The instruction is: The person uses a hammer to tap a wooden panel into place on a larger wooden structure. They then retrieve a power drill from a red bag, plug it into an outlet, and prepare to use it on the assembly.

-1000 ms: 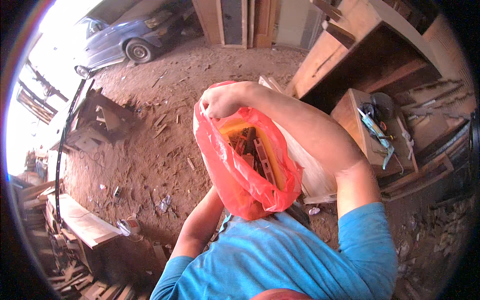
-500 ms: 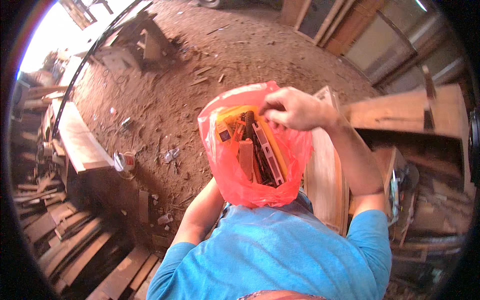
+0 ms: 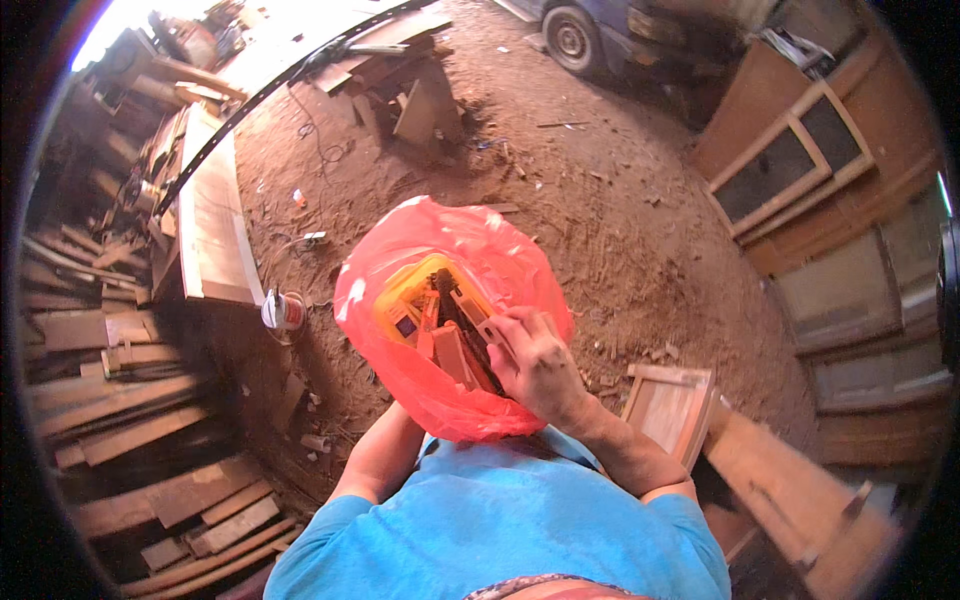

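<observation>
In front of my chest hangs a red plastic bag (image 3: pixel 370 350), its mouth wide. Inside it sits a yellow container (image 3: pixel 392 295) holding a small wooden block (image 3: pixel 452 355), orange-handled and dark tools, and a slim grey spirit level (image 3: pixel 468 308). My right hand (image 3: pixel 535 365) reaches over the bag's right side, its thumb and fingers closed on the near end of the level. My left forearm (image 3: pixel 385 450) runs up under the bag. The bag hides the left hand.
Stacked boards (image 3: pixel 150 420) fill the left side, beside a long plank-topped bench (image 3: pixel 215 220) and a white bucket (image 3: pixel 283 311). A wooden work table (image 3: pixel 425 110) stands ahead. A parked vehicle (image 3: pixel 610 45) is at the far right, near leaning door frames (image 3: pixel 790 160). Panels (image 3: pixel 675 410) lie right.
My right hand has come down from above the bag's rim onto the spirit level. The view has swung to the right, bringing the vehicle in.
</observation>
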{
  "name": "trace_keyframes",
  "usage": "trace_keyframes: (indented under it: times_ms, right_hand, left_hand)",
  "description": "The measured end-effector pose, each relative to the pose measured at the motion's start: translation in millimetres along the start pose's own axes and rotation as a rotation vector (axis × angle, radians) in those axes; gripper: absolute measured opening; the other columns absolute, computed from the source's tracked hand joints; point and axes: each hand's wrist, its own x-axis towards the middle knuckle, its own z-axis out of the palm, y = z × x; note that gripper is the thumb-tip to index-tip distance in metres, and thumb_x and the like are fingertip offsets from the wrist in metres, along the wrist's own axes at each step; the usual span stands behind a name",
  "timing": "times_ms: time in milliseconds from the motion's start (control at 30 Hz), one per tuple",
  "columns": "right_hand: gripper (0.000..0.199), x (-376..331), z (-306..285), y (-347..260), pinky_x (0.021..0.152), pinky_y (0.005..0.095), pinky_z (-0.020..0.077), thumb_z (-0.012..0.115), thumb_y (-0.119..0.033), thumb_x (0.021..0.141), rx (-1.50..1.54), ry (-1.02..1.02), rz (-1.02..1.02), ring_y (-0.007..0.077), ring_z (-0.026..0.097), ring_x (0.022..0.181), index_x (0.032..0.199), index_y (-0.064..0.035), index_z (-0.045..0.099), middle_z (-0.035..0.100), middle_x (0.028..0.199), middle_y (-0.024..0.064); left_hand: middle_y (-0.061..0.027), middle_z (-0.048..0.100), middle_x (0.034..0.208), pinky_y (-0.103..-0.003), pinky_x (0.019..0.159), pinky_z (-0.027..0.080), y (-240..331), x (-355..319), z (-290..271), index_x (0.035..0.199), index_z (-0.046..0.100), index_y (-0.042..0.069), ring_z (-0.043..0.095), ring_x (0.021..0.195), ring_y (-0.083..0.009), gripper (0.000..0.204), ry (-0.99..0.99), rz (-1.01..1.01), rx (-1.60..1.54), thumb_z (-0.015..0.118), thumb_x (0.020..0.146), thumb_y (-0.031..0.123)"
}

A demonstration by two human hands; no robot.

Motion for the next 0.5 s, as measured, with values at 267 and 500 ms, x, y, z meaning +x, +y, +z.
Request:
trace_keyframes:
  times_ms: [267, 500]
  right_hand:
    - [0.035, 160.0, 14.5, 81.0, 0.088, 0.039, 0.0552, 0.065, -0.027, 0.099, 0.353, -0.636, 0.288, 0.0276, 0.073, 0.098, 0.121, 0.0, 0.067, 0.074, 0.105, 0.0201]
    - [0.04, 311.1, 99.2, 141.2, 0.09, 0.0405, 0.0532, 0.06, -0.035, 0.101, 0.394, -0.525, 0.221, 0.0355, 0.07, 0.105, 0.13, -0.0089, 0.064, 0.073, 0.111, 0.0179]
  left_hand:
    - [0.0027, 0.063, 0.084, -0.026, 0.046, 0.036, 115.5, 76.6, 13.9, 0.11, 0.065, 0.007, 0.046, 0.051, -0.0064, 0.042, 0.057, 0.103, -0.141, 0.055, 0.102, 0.047]
    - [0.0025, 0.063, 0.084, -0.026, 0.046, 0.036, 276.8, 190.4, 8.6, 0.11, 0.065, 0.007, 0.047, 0.051, -0.0064, 0.042, -0.034, 0.139, -0.176, 0.056, 0.102, 0.047]
